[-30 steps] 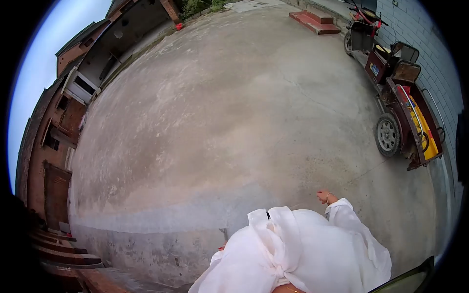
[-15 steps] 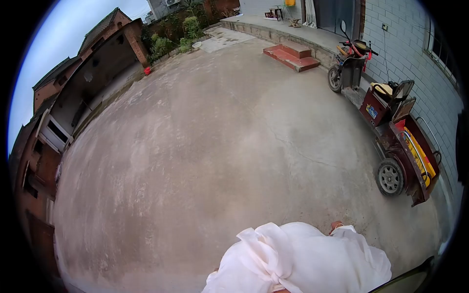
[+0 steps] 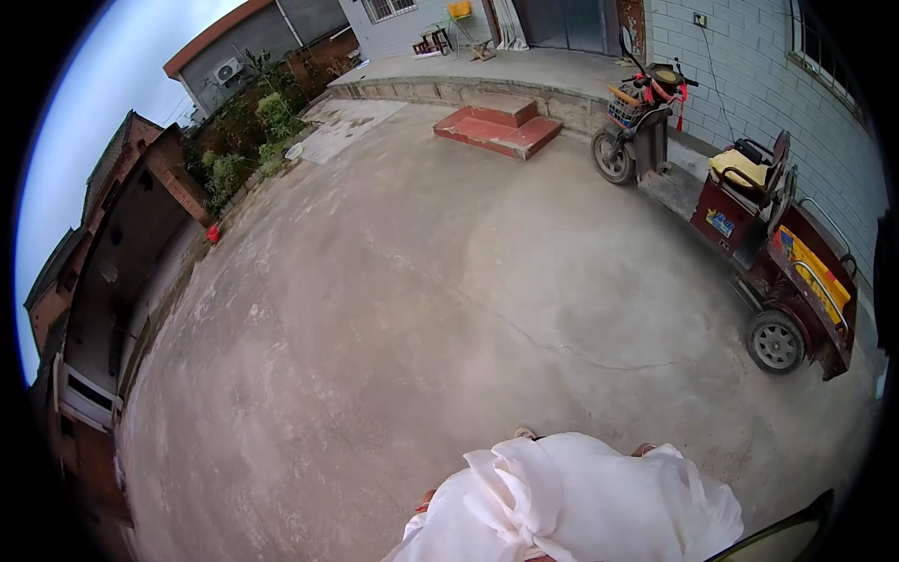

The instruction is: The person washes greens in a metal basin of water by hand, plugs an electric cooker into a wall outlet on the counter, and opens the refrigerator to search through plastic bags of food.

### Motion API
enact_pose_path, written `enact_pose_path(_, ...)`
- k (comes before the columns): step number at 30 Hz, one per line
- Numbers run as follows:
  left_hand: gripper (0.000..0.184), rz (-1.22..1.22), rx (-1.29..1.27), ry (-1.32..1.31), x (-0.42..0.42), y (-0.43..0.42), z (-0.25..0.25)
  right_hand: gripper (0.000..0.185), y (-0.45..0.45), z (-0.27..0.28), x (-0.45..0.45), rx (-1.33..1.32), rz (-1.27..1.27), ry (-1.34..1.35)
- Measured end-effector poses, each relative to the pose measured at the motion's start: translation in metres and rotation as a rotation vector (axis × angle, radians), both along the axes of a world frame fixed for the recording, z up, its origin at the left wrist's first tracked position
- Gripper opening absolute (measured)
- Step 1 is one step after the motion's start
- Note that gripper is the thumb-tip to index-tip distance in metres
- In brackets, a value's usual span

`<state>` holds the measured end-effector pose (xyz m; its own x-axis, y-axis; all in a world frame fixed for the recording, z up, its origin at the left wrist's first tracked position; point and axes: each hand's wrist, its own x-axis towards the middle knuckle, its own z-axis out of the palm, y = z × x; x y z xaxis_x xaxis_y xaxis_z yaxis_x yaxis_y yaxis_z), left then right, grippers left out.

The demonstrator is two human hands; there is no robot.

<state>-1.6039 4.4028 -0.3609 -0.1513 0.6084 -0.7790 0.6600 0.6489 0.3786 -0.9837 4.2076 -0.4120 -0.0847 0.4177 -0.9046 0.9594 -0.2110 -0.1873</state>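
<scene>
Of the left hand point(image 3: 425, 501) and the right hand point(image 3: 643, 451) we see only small parts, so we cannot tell how open the fingers are, or what they hold. The white shirt point(image 3: 609, 496) is between them. Ahead, the crack point(image 3: 510, 325) in the concrete ground point(image 3: 328, 375) could, if uneven, trip the shoe point(image 3: 524, 433).

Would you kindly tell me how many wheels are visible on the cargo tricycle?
2: the front wheel, below the basket, and one rear wheel, low at the cargo bed's side. Another rear wheel may be hidden beyond it.
</scene>
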Motion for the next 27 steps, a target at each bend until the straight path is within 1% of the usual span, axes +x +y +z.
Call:
enact_pose_path(1, 0.028, -0.025, -0.04, 0.007, 0.014, 0.04, 0.011, 0.031, 0.059, 0.0, 0.0, 0.066, 0.201, -0.014)
enact_pose_path(2, 0.028, -0.025, -0.065, 0.007, 0.021, 0.074, 0.022, 0.031, 0.121, 0.002, -0.001, 0.126, 0.343, -0.025)
enact_pose_path(3, 0.028, -0.016, -0.076, 0.006, 0.028, 0.111, 0.029, 0.034, 0.189, 0.014, -0.003, 0.252, 0.391, -0.039)
enact_pose_path(5, 0.028, 0.022, -0.086, -0.012, 0.041, 0.186, 0.041, 0.033, 0.315, 0.032, -0.009, 0.076, -1.094, 0.171)
enact_pose_path(6, 0.028, 0.039, -0.089, -0.018, 0.046, 0.225, 0.039, 0.033, 0.378, 0.053, -0.011, 0.154, -1.022, 0.228)
enact_pose_path(7, 0.028, 0.052, -0.098, -0.021, 0.051, 0.263, 0.039, 0.033, 0.44, 0.087, -0.009, 0.231, -0.947, 0.283)
enact_pose_path(8, 0.028, 0.063, -0.104, -0.024, 0.054, 0.3, 0.035, 0.034, 0.494, 0.106, -0.003, 0.254, -0.909, 0.276)
enact_pose_path(10, 0.028, 0.084, -0.121, -0.032, 0.056, 0.376, 0.023, 0.036, 0.596, 0.126, 0.002, 0.292, -0.83, 0.264)
enact_pose_path(13, 0.028, 0.128, -0.16, -0.037, 0.041, 0.492, 0.012, 0.037, 0.707, 0.128, 0.017, 0.265, -0.903, 0.252)
enact_pose_path(14, 0.028, 0.148, -0.167, -0.045, 0.033, 0.533, 0.016, 0.038, 0.733, 0.131, 0.017, 0.223, -1.021, 0.274)
enact_pose_path(16, 0.028, 0.187, -0.194, -0.064, 0.017, 0.608, 0.018, 0.036, 0.77, 0.109, 0.025, 0.087, -1.17, 0.173)
enact_pose_path(17, 0.028, 0.207, -0.209, -0.077, 0.01, 0.647, 0.026, 0.03, 0.779, 0.082, 0.042, 0.138, -0.628, 0.161)
enact_pose_path(18, 0.029, 0.232, -0.223, -0.09, 0.004, 0.684, 0.033, 0.026, 0.796, 0.069, 0.044, 0.115, -0.434, 0.138)
enact_pose_path(19, 0.029, 0.27, -0.232, -0.112, 0.001, 0.728, 0.038, 0.023, 0.817, 0.07, 0.039, 0.104, -0.242, 0.12)
enact_pose_path(20, 0.029, 0.307, -0.236, -0.133, 0.0, 0.774, 0.045, 0.023, 0.829, 0.077, 0.036, 0.107, -0.202, 0.08)
enact_pose_path(21, 0.029, 0.356, -0.236, -0.16, 0.005, 0.821, 0.051, 0.023, 0.843, 0.097, 0.027, 0.11, -0.163, 0.04)
enact_pose_path(22, 0.029, 0.396, -0.207, -0.187, 0.011, 0.875, 0.052, 0.023, 0.867, 0.101, 0.021, 0.205, 0.062, 0.011)
enact_pose_path(24, 0.029, 0.449, -0.123, -0.256, 0.031, 0.984, 0.053, 0.024, 0.908, 0.073, 0.01, -0.235, -1.6, 0.108)
enact_pose_path(25, 0.029, 0.47, -0.078, -0.301, 0.039, 1.036, 0.049, 0.025, 0.92, 0.027, 0.025, -0.13, -0.694, 0.152)
enact_pose_path(26, 0.03, 0.46, -0.037, -0.311, 0.049, 1.094, 0.048, 0.025, 0.932, -0.018, 0.04, 0.215, 0.146, -0.005)
enact_pose_path(27, 0.03, 0.45, 0.003, -0.319, 0.058, 1.145, 0.042, 0.026, 0.982, 0.001, 0.032, 0.13, 0.027, -0.007)
